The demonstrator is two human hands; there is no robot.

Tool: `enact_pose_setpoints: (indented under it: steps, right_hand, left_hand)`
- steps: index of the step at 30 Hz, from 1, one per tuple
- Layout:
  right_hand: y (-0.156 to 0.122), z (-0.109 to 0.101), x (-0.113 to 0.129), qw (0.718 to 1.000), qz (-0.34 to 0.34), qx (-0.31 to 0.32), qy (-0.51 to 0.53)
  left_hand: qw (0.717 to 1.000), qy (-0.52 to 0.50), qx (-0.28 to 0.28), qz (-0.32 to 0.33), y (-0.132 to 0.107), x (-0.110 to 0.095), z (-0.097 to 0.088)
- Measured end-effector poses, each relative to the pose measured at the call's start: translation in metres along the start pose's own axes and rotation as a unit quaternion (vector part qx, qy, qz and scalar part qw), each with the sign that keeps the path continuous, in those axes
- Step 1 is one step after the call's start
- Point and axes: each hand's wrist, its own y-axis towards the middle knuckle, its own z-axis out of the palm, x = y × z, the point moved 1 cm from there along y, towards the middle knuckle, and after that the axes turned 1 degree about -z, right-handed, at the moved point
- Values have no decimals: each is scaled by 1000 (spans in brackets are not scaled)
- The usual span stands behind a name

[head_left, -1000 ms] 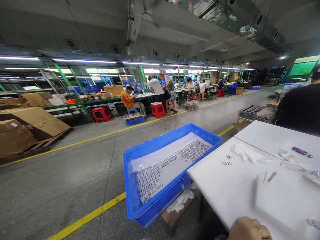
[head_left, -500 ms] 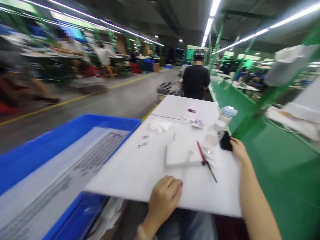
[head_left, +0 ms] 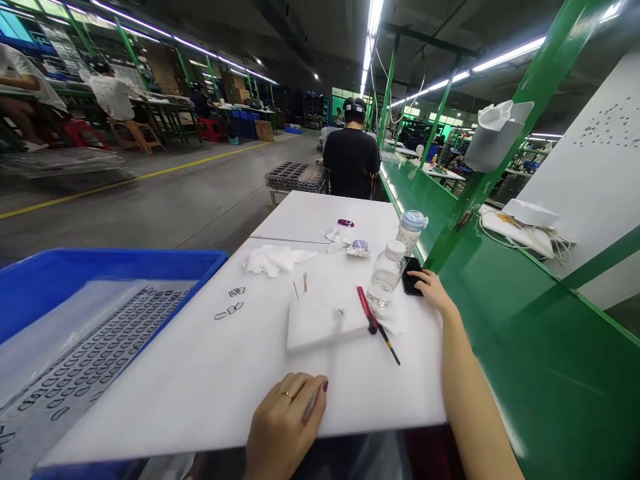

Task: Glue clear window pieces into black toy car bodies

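Well, both hands rest empty at the white worktable.
Left hand loosely curled at six o'clock; right hand open, fingertips touching a black phone at two o'clock.

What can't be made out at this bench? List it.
All in the head view:
The phone: screen dark, partly covered by the right hand.
Small dark pieces on the white tabletop: too small to identify.
Small purple item: too small to identify.
Blue crate: near part cut off by the lower edge.
Left hand: hides whatever lies beneath it.
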Motion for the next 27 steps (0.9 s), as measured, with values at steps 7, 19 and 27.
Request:
enact_pose_setpoints:
  steps: [7,19,27]
  right_hand:
    - [-5,-6,8,1000,1,-10,-7]
    - [-17,-29,8,999,30,12,-16]
    - [-19,-33,15,999,-4,-4,-33]
  left_hand:
    - [1000,0,1,-3,1,-1,0]
    - [1000,1,1,2,-1,0,1]
    - [1000,1,-5,0,-2,1,2]
